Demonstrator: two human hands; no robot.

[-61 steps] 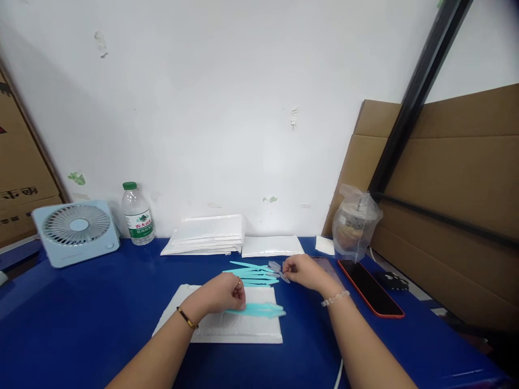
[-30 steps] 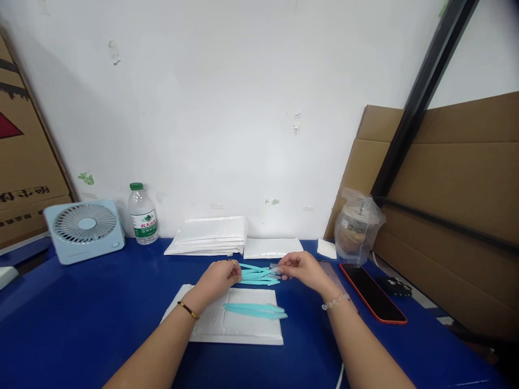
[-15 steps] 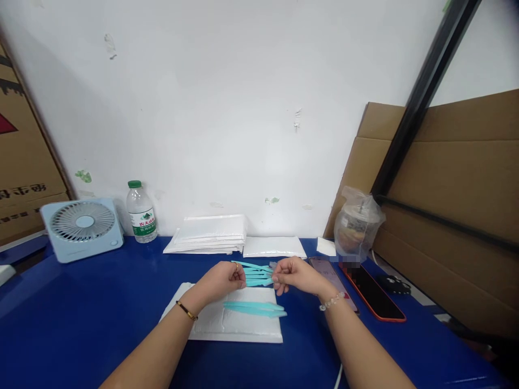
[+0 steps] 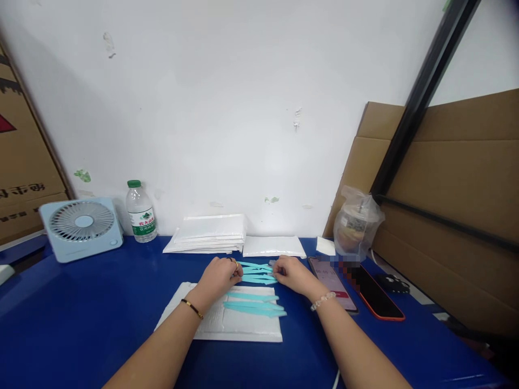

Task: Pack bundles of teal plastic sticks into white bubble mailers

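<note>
Several slim turquoise sticks [image 4: 256, 273] with tapered ends lie side by side on the blue table, between my two hands. My left hand [image 4: 221, 275] is closed, its fingertips pinched at the left ends of these sticks. At their right ends, the fingers of my right hand [image 4: 292, 273] are pinched too; how many sticks they grip is hidden. Nearer to me, a white padded envelope [image 4: 239, 330] lies flat. On it rest a few more turquoise sticks [image 4: 254, 309], roughly parallel, their tips pointing right and partly past the envelope's edge.
White padded envelopes [image 4: 213, 232] are stacked by the wall, beside another flat envelope [image 4: 274, 246]. At left stand a blue fan [image 4: 83, 229] and a water bottle [image 4: 141, 213]. Two phones [image 4: 332, 286] and a bagged drink cup [image 4: 354, 227] are at right.
Another turquoise stick now lies on the envelope, above the ones there before. Both hands have shifted slightly and closed in on the ends of the group behind.
</note>
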